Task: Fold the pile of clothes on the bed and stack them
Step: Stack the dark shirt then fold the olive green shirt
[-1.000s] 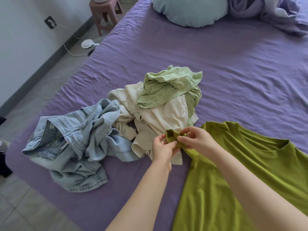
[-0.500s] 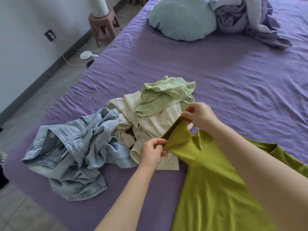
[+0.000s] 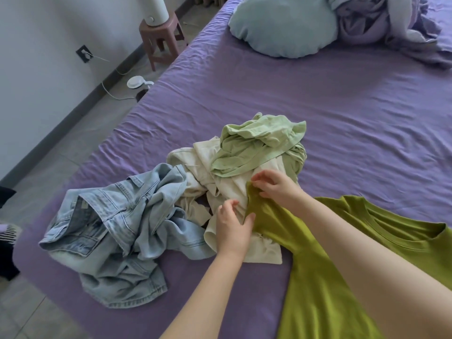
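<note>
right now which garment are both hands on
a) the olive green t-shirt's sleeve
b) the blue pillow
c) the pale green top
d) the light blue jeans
a: the left hand and right hand both hold the sleeve of the olive green t-shirt, spread over the cream garment.

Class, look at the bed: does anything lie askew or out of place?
Yes. The olive T-shirt's sleeve lies over the cream garment instead of flat on the sheet, with both hands at it. The jeans lie crumpled at the bed's edge.
</note>
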